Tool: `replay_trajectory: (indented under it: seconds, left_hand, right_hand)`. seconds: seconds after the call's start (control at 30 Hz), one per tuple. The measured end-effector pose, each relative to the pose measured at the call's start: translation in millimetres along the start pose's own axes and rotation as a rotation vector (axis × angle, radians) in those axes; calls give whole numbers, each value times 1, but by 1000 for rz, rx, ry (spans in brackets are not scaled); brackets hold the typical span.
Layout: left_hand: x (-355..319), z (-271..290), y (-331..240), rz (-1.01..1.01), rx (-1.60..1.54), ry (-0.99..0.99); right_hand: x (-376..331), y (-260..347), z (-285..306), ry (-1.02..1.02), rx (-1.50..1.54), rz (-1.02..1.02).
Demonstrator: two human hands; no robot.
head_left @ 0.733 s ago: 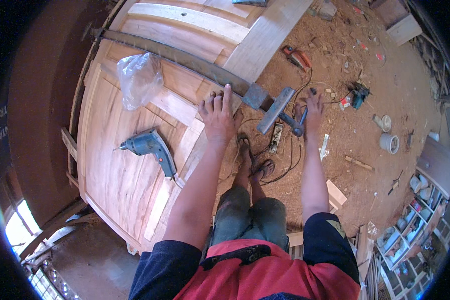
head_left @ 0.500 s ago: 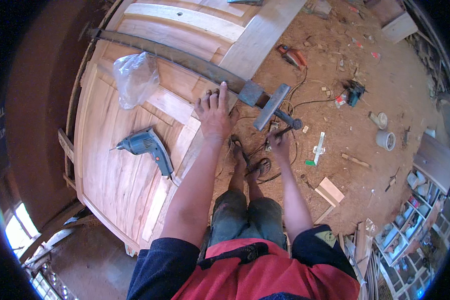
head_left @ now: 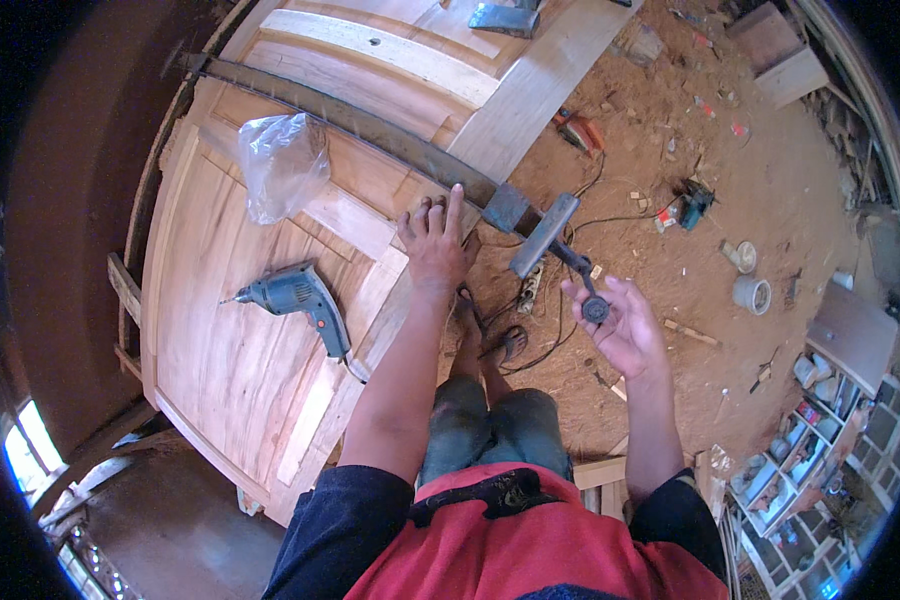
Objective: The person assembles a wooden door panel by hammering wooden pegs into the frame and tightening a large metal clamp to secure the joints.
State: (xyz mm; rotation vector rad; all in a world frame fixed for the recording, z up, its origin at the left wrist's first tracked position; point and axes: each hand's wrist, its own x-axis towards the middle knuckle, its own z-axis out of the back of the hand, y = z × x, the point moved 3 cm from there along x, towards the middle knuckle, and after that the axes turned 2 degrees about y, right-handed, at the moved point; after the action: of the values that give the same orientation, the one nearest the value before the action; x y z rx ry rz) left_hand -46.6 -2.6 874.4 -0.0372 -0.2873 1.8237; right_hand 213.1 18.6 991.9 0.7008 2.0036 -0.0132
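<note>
A long metal bar clamp (head_left: 370,122) lies across a wooden panelled door (head_left: 240,390). Its jaw and screw end stick out past the door's right edge. My left hand (head_left: 437,252) rests on that edge beside the bar, fingers spread, with the index finger reaching toward the clamp. My right hand (head_left: 630,325) is palm up at the clamp's crank handle (head_left: 595,308). Its fingers are apart and loosely curved about the handle's round end, not closed on it; whether they touch it is hard to tell.
On the door lie a blue-grey power drill (head_left: 292,293) and a clear plastic bag (head_left: 282,165). A blue tool (head_left: 505,19) sits farther up. Cords, wood offcuts, an orange power tool (head_left: 580,133), a green power tool (head_left: 692,205) and a white bucket (head_left: 751,294) are on the dusty floor.
My right hand has gone from closed on the crank handle to spread with palm up, and the handle has swung toward me. The left hand stays on the door edge.
</note>
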Motion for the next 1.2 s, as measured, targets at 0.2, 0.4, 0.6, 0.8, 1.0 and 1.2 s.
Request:
replay_trajectory:
  seconds: [0.2,0.4,0.6,0.8,1.0,1.2]
  left_hand:
    - [-6,3,-1,22,-7,19]
    - [2,5,-1,-3,6,-19]
    - [3,2,2,6,-24,38]
    - [5,2,2,19,-61,13]
    - [3,-2,2,22,-44,29]
    - [5,0,2,-21,-27,-4]
  right_hand:
    - [-22,-36,-3,-291,-904,614]
    - [19,-22,0,-375,-1511,1594]
    - [99,79,19,-818,-1381,1229]
    - [235,142,72,-617,-1506,834]
    - [313,103,144,-423,-1384,60]
    - [322,-48,238,100,-497,2]
